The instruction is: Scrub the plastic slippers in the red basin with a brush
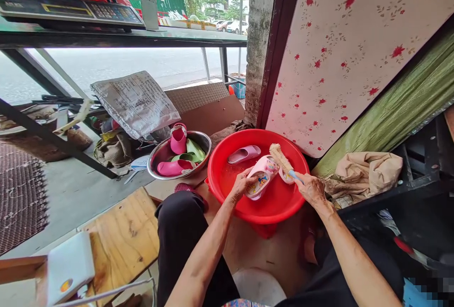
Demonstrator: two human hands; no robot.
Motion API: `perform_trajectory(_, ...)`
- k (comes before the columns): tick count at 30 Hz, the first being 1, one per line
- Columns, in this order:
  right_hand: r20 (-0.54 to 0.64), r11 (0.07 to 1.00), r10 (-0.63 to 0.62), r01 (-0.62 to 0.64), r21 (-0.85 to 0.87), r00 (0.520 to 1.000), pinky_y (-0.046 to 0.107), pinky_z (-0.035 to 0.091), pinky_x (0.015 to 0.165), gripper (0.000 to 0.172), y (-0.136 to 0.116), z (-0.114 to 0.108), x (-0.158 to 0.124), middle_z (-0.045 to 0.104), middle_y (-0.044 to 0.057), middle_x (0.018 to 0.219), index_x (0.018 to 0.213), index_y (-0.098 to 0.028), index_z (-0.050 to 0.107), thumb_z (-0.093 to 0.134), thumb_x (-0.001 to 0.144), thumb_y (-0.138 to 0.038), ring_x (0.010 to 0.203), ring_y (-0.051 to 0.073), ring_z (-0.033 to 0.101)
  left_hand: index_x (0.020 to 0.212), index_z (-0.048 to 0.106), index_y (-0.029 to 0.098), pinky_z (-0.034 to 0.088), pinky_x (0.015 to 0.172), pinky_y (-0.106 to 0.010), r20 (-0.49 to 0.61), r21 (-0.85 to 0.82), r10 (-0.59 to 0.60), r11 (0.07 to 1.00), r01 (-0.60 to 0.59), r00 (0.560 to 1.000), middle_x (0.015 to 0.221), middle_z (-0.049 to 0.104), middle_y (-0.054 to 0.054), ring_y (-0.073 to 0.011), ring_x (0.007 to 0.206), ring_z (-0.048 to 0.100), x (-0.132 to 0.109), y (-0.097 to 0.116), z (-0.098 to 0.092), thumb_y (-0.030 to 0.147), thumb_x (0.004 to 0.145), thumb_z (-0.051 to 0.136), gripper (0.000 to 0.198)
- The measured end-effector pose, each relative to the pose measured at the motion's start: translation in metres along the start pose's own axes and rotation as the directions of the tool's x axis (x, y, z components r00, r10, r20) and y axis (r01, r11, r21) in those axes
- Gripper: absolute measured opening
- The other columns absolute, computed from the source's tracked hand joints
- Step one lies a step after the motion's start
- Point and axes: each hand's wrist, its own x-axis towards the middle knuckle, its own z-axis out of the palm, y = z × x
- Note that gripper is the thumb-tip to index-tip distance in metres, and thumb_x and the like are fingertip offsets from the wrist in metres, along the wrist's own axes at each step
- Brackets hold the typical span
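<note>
1. Floral panelling (347, 37) backs a red basin (217, 174) at frame centre.
2. Left hand (241, 185) curls closed around a pink slipper (261, 177) over the basin, its long axis running lower left to upper right.
3. Right hand (312, 188) closes around the handle of a brush (280, 157), whose head points to the upper left.

Daylight comes in from the street (106, 63) at eleven o'clock, seen under a dark metal counter (124, 37) that carries a weighing scale (71, 11). A mossy concrete pillar (258, 37) stands at twelve. A white board with red flowers (354, 37) leans at one o'clock, with a green curtain (407, 99) at three. The floor (71, 188) is grey concrete, and a plywood sheet (124, 236) lies at seven.
</note>
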Motion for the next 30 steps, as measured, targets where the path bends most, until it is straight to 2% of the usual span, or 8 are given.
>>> perform_trajectory(7,0.002,0.998,-0.059,0.059,-0.034,0.998,0.025,0.045,0.073,0.045,-0.014,-0.003,0.021,0.079,0.007,0.104,0.147,-0.034,0.071,0.051,0.106,-0.032,0.093,0.020,0.073,0.121,0.083,0.022,0.059,0.096,-0.039,0.023,0.113,0.076,0.990,-0.078,0.997,0.114,0.082,-0.006,-0.0318,0.109,0.074,0.001,-0.001,0.002,0.015,0.058,0.080,0.064)
perform_trajectory(10,0.014,0.988,-0.154,0.154,-0.031,0.988,0.026,0.046,0.074,0.046,-0.023,-0.009,0.016,0.079,0.007,0.107,0.147,-0.034,0.071,0.051,0.106,-0.031,0.093,0.020,0.073,0.116,0.084,0.024,0.057,0.096,-0.035,-0.061,0.248,0.131,0.962,-0.112,0.989,0.110,0.083,-0.004,-0.0300,0.107,0.074,0.005,-0.011,-0.001,0.011,0.058,0.079,0.060)
perform_trajectory(13,0.051,0.960,-0.279,0.280,-0.019,0.959,0.026,0.047,0.076,0.047,-0.034,-0.011,0.005,0.079,0.007,0.113,0.148,-0.035,0.070,0.052,0.106,-0.029,0.096,0.021,0.073,0.110,0.086,0.028,0.054,0.095,-0.031,-0.167,0.472,0.202,0.876,-0.101,0.965,0.092,0.080,0.000,-0.0289,0.102,0.073,0.008,-0.020,-0.007,0.012,0.060,0.085,0.053)
perform_trajectory(16,0.065,0.957,-0.289,0.290,-0.012,0.955,0.026,0.048,0.076,0.048,-0.037,-0.010,0.001,0.080,0.007,0.116,0.149,-0.036,0.069,0.053,0.104,-0.028,0.097,0.021,0.074,0.108,0.086,0.031,0.052,0.096,-0.029,-0.219,0.537,0.257,0.837,-0.103,0.941,0.085,0.077,0.002,-0.0279,0.101,0.072,0.011,-0.024,-0.015,0.013,0.061,0.087,0.050)
perform_trajectory(19,0.025,0.986,-0.165,0.164,0.026,0.986,0.026,0.049,0.075,0.045,-0.024,-0.006,0.016,0.082,0.007,0.109,0.143,-0.036,0.074,0.056,0.102,-0.032,0.094,0.021,0.075,0.113,0.085,0.034,0.052,0.101,-0.030,-0.211,0.499,0.306,0.850,-0.166,0.928,0.100,0.081,0.002,-0.0275,0.109,0.071,0.013,-0.025,-0.019,0.013,0.061,0.088,0.056)
perform_trajectory(23,0.072,0.953,-0.013,-0.010,0.303,0.997,0.025,0.050,0.069,0.036,-0.001,0.006,0.044,0.085,0.005,0.097,0.121,-0.030,0.085,0.060,0.097,-0.040,0.087,0.021,0.075,0.114,0.085,0.026,0.055,0.099,-0.032,-0.232,0.343,0.286,0.918,-0.197,0.929,0.104,0.081,-0.002,-0.0272,0.107,0.072,0.017,-0.018,-0.015,0.016,0.062,0.089,0.054)
perform_trajectory(27,0.122,0.760,0.104,-0.158,0.630,0.987,0.026,0.052,0.062,0.047,-0.002,0.025,0.051,0.081,0.007,0.080,0.111,-0.015,0.087,0.064,0.089,-0.049,0.077,0.023,0.075,0.115,0.084,0.020,0.058,0.096,-0.034,-0.270,0.122,0.219,0.974,-0.192,0.937,0.108,0.082,-0.006,-0.0285,0.106,0.074,0.019,-0.009,-0.011,0.018,0.062,0.087,0.053)
perform_trajectory(30,0.067,0.596,0.144,-0.140,0.791,0.987,0.029,0.057,0.066,0.060,-0.014,0.034,0.044,0.081,0.008,0.085,0.119,-0.010,0.085,0.064,0.087,-0.056,0.080,0.025,0.076,0.119,0.083,0.020,0.061,0.088,-0.035,-0.279,0.023,0.126,0.992,-0.124,0.952,0.103,0.083,-0.005,-0.0278,0.096,0.076,0.021,-0.008,-0.011,0.021,0.063,0.086,0.056)
